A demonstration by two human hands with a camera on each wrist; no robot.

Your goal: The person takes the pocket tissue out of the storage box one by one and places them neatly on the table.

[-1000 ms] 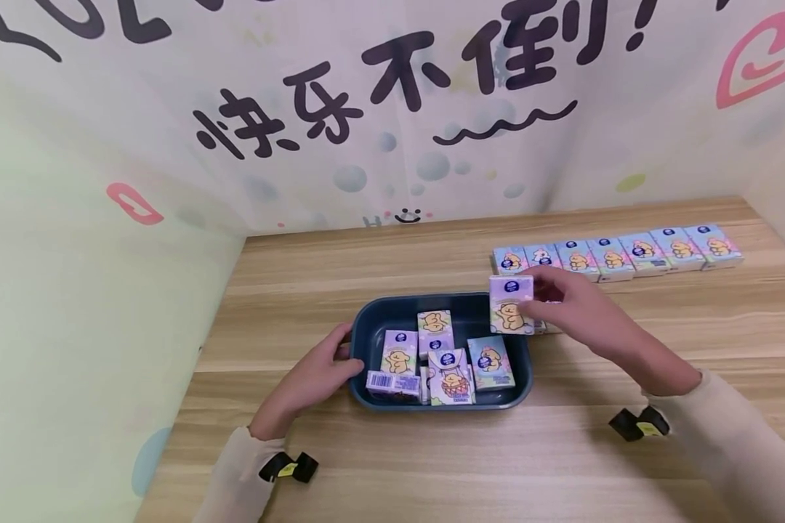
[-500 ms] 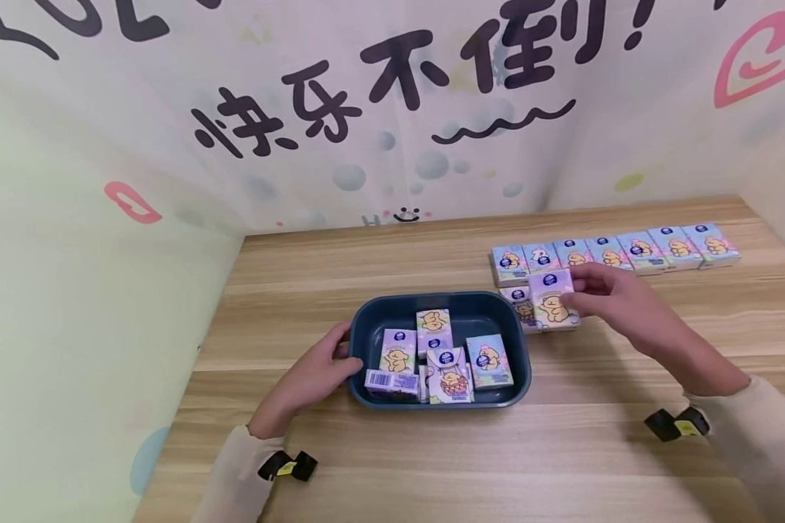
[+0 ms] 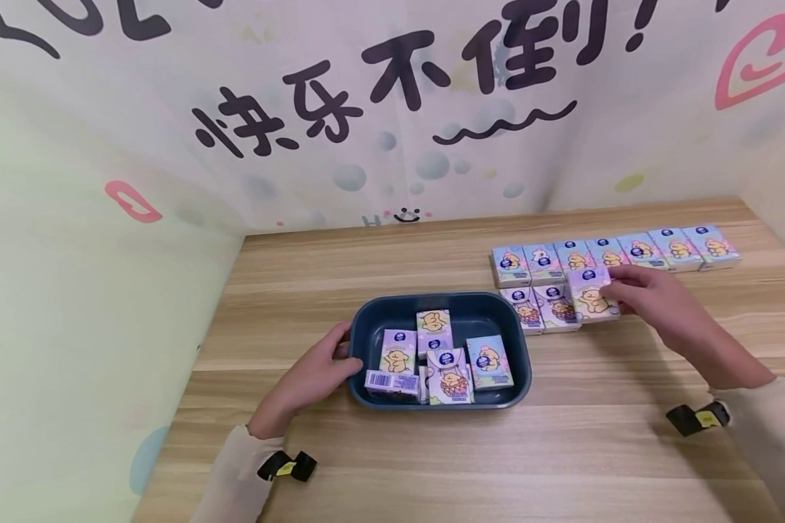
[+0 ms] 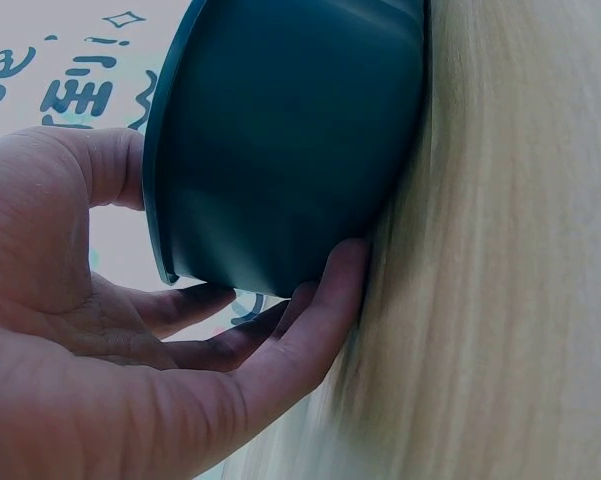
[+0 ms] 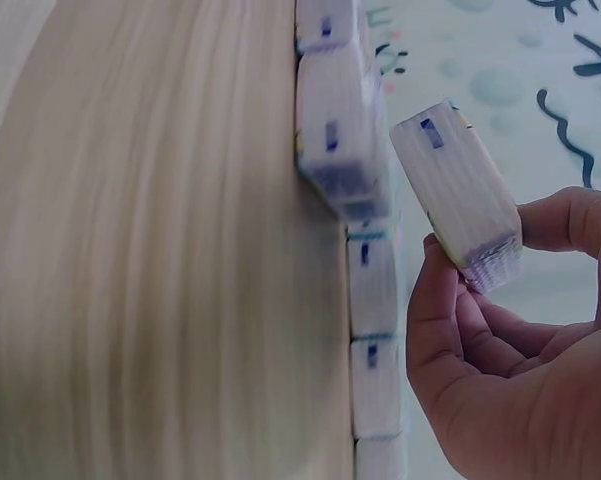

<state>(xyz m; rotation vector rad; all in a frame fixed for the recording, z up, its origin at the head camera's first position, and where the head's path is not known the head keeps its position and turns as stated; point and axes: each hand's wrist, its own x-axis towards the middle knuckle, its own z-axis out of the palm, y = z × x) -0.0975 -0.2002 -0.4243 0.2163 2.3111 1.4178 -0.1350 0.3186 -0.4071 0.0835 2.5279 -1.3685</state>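
Note:
A purple tissue pack (image 3: 592,295) with a cartoon animal is pinched between the thumb and fingers of my right hand (image 3: 667,305). In the right wrist view the pack (image 5: 458,190) is tilted and held above the table surface. Just left of it, two purple packs (image 3: 555,309) lie side by side, in front of a row of blue packs (image 3: 607,254). My left hand (image 3: 314,374) grips the left end of a dark blue plastic basin (image 3: 360,334), thumb at the rim. In the left wrist view its fingers (image 4: 320,320) curve along the outer wall.
Several tissue packs, mostly purple, lie loosely in the basin, with one blue pack (image 3: 489,362) at the right. The wooden table (image 3: 432,465) meets a printed white wall sheet (image 3: 340,196) at the back and a pale side wall (image 3: 72,327) at the left.
My right hand has carried the purple pack from over the basin's right rim rightward, past the two purple packs on the table. The left hand and basin have stayed put.

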